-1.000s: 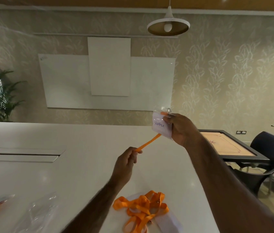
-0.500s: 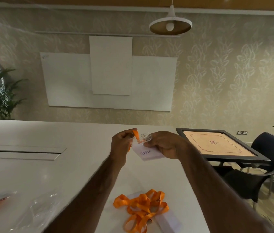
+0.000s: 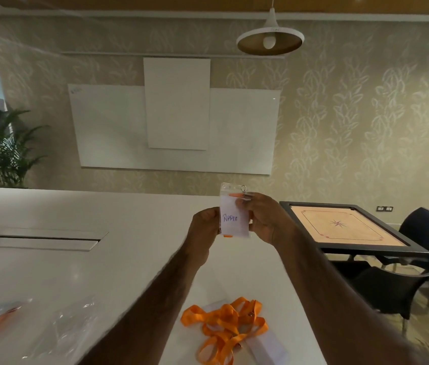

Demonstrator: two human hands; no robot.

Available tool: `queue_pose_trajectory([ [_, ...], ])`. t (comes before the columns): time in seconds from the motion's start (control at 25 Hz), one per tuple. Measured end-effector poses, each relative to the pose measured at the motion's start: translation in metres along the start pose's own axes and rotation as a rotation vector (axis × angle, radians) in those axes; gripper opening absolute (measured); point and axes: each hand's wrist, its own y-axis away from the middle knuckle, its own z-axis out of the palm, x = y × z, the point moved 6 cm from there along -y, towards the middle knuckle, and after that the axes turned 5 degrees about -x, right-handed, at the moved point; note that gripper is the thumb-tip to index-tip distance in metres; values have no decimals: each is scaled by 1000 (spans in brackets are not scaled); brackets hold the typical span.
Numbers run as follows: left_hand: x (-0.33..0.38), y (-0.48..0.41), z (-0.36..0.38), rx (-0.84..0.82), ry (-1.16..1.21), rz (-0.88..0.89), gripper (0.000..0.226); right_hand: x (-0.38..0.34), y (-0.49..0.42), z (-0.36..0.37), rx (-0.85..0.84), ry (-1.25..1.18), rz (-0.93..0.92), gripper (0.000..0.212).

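Holds the badge sleeve (image 3: 234, 219) upright in the air over the table (image 3: 103, 272), near its right edge. Pinches the sleeve's left side with curled fingers of the left hand (image 3: 205, 229), and its right side with those of the right hand (image 3: 264, 219). Leaves open table toward the far and left edges, well apart from the orange lanyards (image 3: 224, 327) near the front edge. Differs from half a second ago: tilted then, upright now.

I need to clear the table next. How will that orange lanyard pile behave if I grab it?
Likely floppy: the lanyard pile lies in loose tangled loops, so strands would probably dangle. Probably light, being thin ribbon. The white cards under it may be clipped on and could swing or snag.
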Motion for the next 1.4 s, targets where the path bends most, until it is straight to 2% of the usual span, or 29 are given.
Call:
queue_pose_trajectory([
  [0.16,-8,-1,2,-83,266,-129,40,1,-4,-6,114,68,-67,12],
  [0.28,-15,-1,0,-170,120,-82,36,-1,-6,-8,191,105,-109,7],
  [0.4,-21,2,-9,-84,116,-155,34,3,-8,-2,161,11,-85,12],
  [0.56,-20,10,-26,-22,134,-178,24,24,-10,9,113,-161,67,16],
  [0.76,-34,39,-50,-21,59,-378,41,54,-8,35,16,-49,80,26],
  [0.84,-42,55,-68,18,8,-420,40,77,-9,51,-14,-50,137,32],
  [1.08,-75,120,-127,109,-5,-560,45,154,8,103,-167,-76,278,32],
  [1.2,-89,149,-150,166,10,-622,42,190,22,128,-161,-71,335,26],
  [1.28,-97,163,-163,159,25,-652,34,212,32,139,-103,-44,381,22],
  [1.4,-110,178,-178,168,25,-675,35,241,38,152,24,73,380,15],
])
